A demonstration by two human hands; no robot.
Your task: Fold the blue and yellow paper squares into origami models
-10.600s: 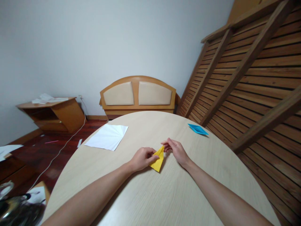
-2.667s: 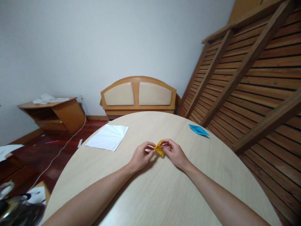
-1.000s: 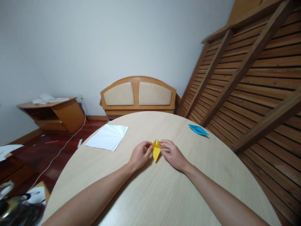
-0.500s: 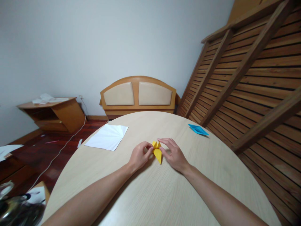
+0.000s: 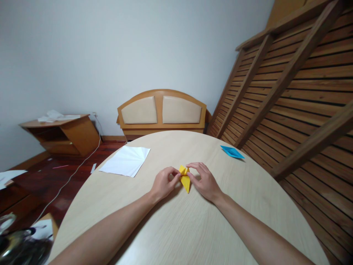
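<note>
Both hands met over a small folded yellow paper shape [image 5: 185, 179] lying on the round pale wooden table [image 5: 193, 228]. The left hand [image 5: 163, 183] pinched its upper left edge with narrowed fingers, apparently steadying it, while the right hand [image 5: 204, 180] pinched the top flap, seemingly to work a crease. A white paper sheet [image 5: 126, 160] and a folded blue paper piece [image 5: 232, 151] lay well apart.
</note>
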